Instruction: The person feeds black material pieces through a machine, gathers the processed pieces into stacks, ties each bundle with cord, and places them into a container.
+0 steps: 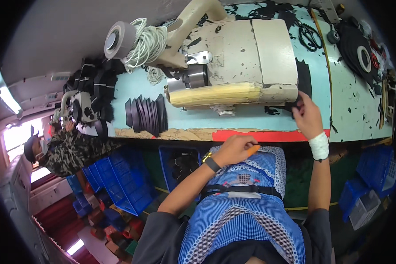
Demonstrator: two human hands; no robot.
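My left hand (234, 150) is closed at the table's front edge, above my lap. A small orange object (253, 150) sticks out of its fingers; its kind is mostly hidden. My right hand (309, 116), with a white wrap on the wrist, reaches to the right end of the beige sewing machine (275, 53). Its curled fingers and thumb are at a dark piece of material (295, 105) beside the machine, which they seem to pinch. A larger black piece (303, 77) lies behind it. Left of the machine stands a row of black cut pieces (146, 115).
White cord (146, 44) and a roll of tape (120, 40) sit by the machine's left side. Black scissors (310, 36) lie at the back right, near a black coil (354, 53). Blue crates (127, 180) stand below. Another person in camouflage (77, 152) works at the left.
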